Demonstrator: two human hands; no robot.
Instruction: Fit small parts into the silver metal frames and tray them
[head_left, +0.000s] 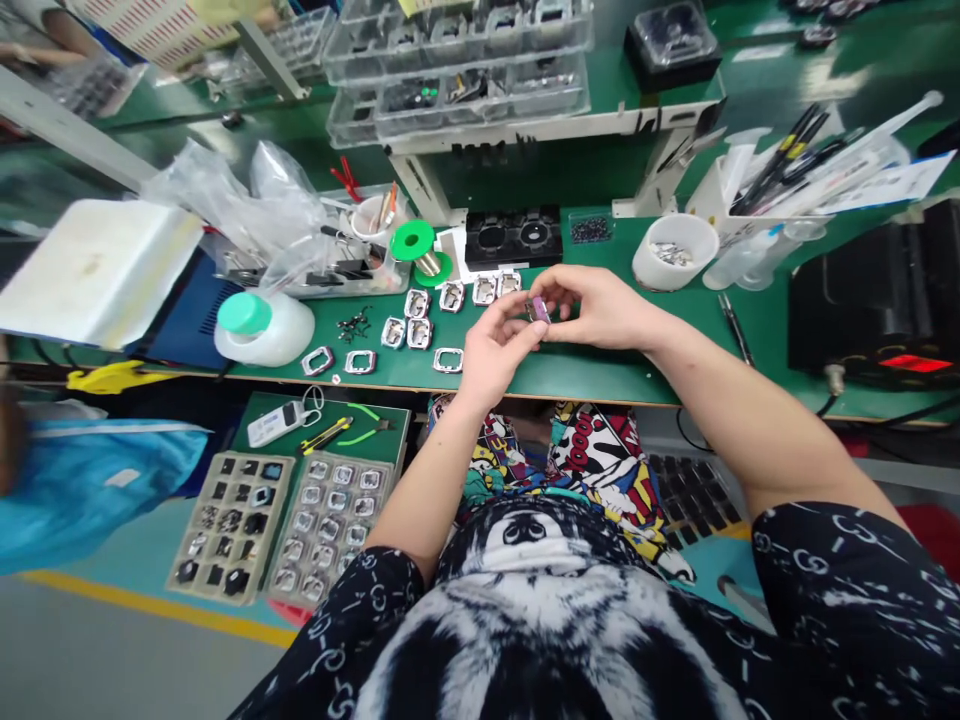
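Observation:
Between my two hands, above the green bench, is a small purple-edged watch case (538, 310). My left hand (495, 345) pinches its left side with thumb and fingers. From the other side, my right hand (589, 305) grips it too, fingertips curled around the edge; they hide part of the case. Just left of my hands, several silver watch cases (419, 333) lie on the bench in loose rows. Nearer the front edge are open rectangular frames, one of them a silver frame (448, 360) close to my left wrist.
A green solder spool (414, 245), a white bottle with a green cap (262, 325) and a black fixture (514, 238) stand around the work area. At right are a white cup of small parts (675, 252) and a black box with a red display (877, 300). Parts trays (330, 525) sit lower left.

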